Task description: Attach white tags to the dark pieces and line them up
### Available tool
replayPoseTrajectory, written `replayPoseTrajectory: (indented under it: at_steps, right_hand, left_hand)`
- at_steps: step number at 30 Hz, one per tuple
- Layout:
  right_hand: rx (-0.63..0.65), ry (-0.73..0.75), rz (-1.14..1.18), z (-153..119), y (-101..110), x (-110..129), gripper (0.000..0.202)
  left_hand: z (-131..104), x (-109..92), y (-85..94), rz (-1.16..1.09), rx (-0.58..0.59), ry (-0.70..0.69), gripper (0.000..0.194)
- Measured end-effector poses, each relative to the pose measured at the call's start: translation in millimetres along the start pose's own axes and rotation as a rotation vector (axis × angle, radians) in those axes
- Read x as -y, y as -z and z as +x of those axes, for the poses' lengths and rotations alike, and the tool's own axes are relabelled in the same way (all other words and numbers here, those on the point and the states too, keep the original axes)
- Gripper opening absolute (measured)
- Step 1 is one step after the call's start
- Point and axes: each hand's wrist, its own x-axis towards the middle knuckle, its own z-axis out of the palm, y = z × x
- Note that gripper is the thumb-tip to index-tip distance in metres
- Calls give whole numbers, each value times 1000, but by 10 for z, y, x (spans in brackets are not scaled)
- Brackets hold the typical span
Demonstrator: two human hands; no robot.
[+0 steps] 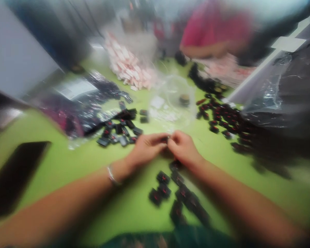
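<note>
My left hand and my right hand meet over the middle of the green table, fingertips pinched together. Between them shows a small dark piece, mostly hidden by the fingers and too blurred to name more closely. Just below my hands lies a group of small black blocks with red marks, some under my right wrist. To the left of my left hand is a loose heap of similar black and grey blocks. Past my fingertips stands a round clear plastic tub holding small white pieces.
Clear plastic bags of dark parts lie at left, near a dark flat slab. More black-and-red blocks spread at right beside a large plastic bag. Pale pink pieces are piled behind. A person in pink sits opposite.
</note>
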Motion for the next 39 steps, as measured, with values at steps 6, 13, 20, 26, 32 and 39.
replayPoseTrajectory:
  at_steps: [6,13,20,26,32,39]
  right_hand:
    - [105,-130,226,3,19,11,15]
    - [152,-206,433,-26,40,51,15]
    - [162,-170,162,-20,59,36,11]
    - [90,3,-3,0,77,13,15]
    - [263,-225,417,-9,119,70,23]
    - [227,-192,267,-27,98,74,14]
  left_hand:
    - [30,6,11,-78,-7,25,37]
    - [56,-10,40,-200,50,74,39]
    - [13,46,33,-42,57,-10,39]
    - [-2,30,43,96,37,-82,35]
    - [58,-3,100,-151,63,88,50]
    - [50,46,91,-104,102,54,46]
